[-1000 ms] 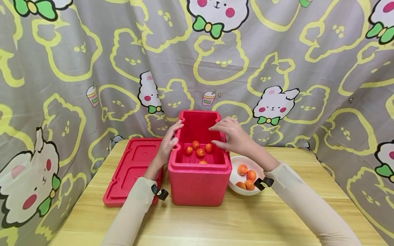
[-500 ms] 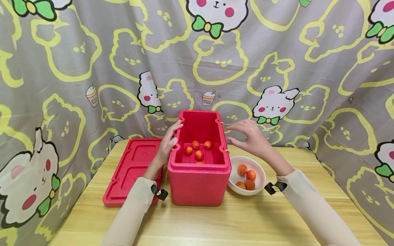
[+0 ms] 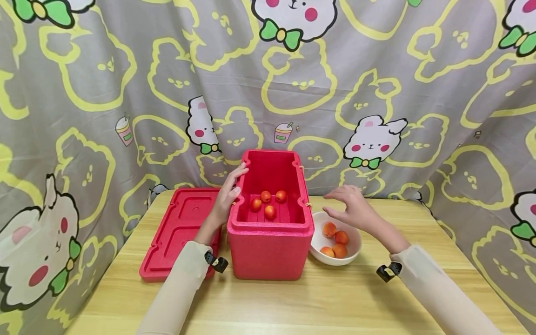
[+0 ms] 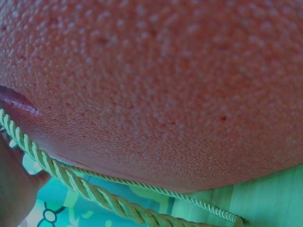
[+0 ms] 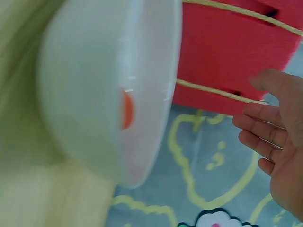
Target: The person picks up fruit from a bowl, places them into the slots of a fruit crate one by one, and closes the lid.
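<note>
A red foam box [image 3: 271,253] stands uncovered, with several orange-red, apricot-like fruits [image 3: 270,212] lying on its floor. My left hand [image 3: 226,197] rests along the box's left rim, its fingers fairly straight. In the left wrist view the box's rough wall [image 4: 156,94] fills most of the picture, and only part of the hand [image 4: 16,184] shows. To the right, a white bowl [image 3: 357,249] holds several more of these fruits [image 3: 329,230]. Above the bowl's far right rim hovers my right hand [image 3: 353,209], thumb and fingers apart with nothing between them.
The box's red lid [image 3: 176,232] lies flat on the wooden table [image 3: 268,307], left of the box. Thin twisted ropes [image 4: 94,189] run along the box's sides. Behind the table hangs a grey cartoon-print curtain [image 3: 247,83].
My right hand has moved from over the box's right rim, rightward and down to the bowl. The fruits inside the box have shifted slightly. My left hand keeps its place.
</note>
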Demonstrator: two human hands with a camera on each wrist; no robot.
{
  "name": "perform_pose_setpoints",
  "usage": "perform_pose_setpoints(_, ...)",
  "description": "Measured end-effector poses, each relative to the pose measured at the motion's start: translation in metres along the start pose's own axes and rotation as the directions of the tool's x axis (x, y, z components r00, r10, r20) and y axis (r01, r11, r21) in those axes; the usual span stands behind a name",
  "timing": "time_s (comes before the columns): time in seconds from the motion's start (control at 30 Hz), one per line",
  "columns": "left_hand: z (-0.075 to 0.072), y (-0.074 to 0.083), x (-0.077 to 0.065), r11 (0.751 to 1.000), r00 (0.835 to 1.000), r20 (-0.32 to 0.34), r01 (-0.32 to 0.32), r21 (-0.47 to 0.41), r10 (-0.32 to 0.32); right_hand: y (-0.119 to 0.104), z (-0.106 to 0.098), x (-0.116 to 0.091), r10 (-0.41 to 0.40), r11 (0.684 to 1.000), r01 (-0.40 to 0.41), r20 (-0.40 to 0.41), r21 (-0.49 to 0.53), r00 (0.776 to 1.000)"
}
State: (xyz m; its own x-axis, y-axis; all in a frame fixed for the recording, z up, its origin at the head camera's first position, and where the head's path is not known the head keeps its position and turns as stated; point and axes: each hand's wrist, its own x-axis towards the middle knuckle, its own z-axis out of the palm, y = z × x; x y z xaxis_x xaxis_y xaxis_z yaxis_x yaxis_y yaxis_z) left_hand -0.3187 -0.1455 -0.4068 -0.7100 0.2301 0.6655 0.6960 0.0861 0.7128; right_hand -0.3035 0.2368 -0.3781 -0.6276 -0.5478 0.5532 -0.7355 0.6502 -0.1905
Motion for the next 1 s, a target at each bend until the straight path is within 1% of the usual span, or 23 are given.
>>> perform_pose_setpoints(0.07,0.000,0.000,0.000,1.000,1.000,0.001,0.001,-0.004,-0.001,0.004,0.005,-0.006,0.009,1.000,-0.009,0.029,0.002,1.000)
perform_pose_setpoints(0.17,0.000,0.000,0.000,1.000,1.000,0.002,0.005,-0.006,-0.005,0.009,0.011,-0.015,0.041,0.999,-0.042,0.095,0.003,0.995)
perform_pose_setpoints(0.33,0.000,-0.001,0.000,1.000,1.000,0.001,0.012,-0.005,-0.012,0.012,0.019,-0.025,0.084,0.996,-0.081,0.206,-0.023,0.975)
perform_pose_setpoints(0.4,0.000,-0.001,0.000,1.000,1.000,0.002,0.013,-0.005,-0.013,0.013,0.022,-0.028,0.090,0.996,-0.085,0.230,-0.033,0.969)
perform_pose_setpoints(0.5,0.000,-0.001,0.000,1.000,1.000,0.005,0.011,-0.005,-0.011,0.013,0.027,-0.032,0.071,0.997,-0.060,0.245,-0.050,0.967)
perform_pose_setpoints(0.6,0.000,0.000,0.000,1.000,1.000,0.005,0.007,-0.004,-0.007,0.015,0.032,-0.035,0.005,0.996,0.016,0.237,-0.084,0.972)
perform_pose_setpoints(0.7,0.000,0.000,0.000,1.000,1.000,0.005,0.001,-0.004,-0.001,0.017,0.036,-0.038,-0.041,0.992,0.068,0.234,-0.109,0.971)
perform_pose_setpoints(0.8,0.000,0.001,0.000,1.000,1.000,0.006,-0.001,-0.001,0.001,0.018,0.040,-0.040,-0.047,0.989,0.079,0.240,-0.125,0.970)
perform_pose_setpoints(1.0,0.000,-0.001,0.000,1.000,1.000,0.003,-0.006,0.006,0.006,0.019,0.044,-0.043,-0.025,0.986,0.069,0.269,-0.154,0.963)
